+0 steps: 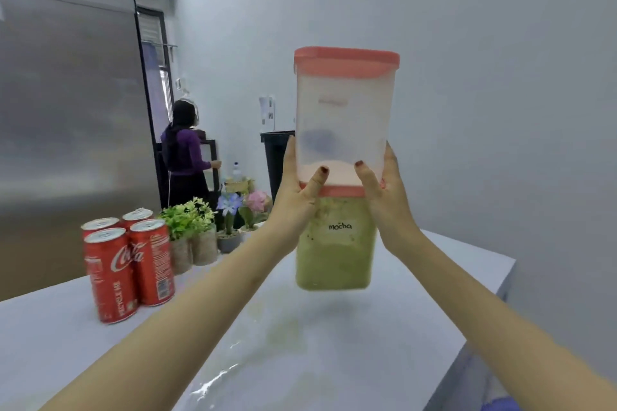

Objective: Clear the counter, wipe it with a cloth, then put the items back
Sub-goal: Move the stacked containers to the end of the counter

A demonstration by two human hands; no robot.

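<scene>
Two stacked plastic containers with pink lids hang in the air above the white counter (334,360). The lower container (335,253) holds green powder and is labelled "mocha". The upper container (345,117) is mostly empty, with a thin layer of pale powder at its bottom. My left hand (295,190) grips the stack on its left side where the two meet, thumb across the front. My right hand (384,190) grips the right side at the same height. The counter below shines with a wet-looking patch.
Several red Coca-Cola cans (128,264) stand at the counter's left. Behind them are small potted plants (190,227) and flower pots (233,220). A steel cabinet (66,93) fills the left. A person in purple (185,157) stands far back. The counter's right edge (494,304) drops off.
</scene>
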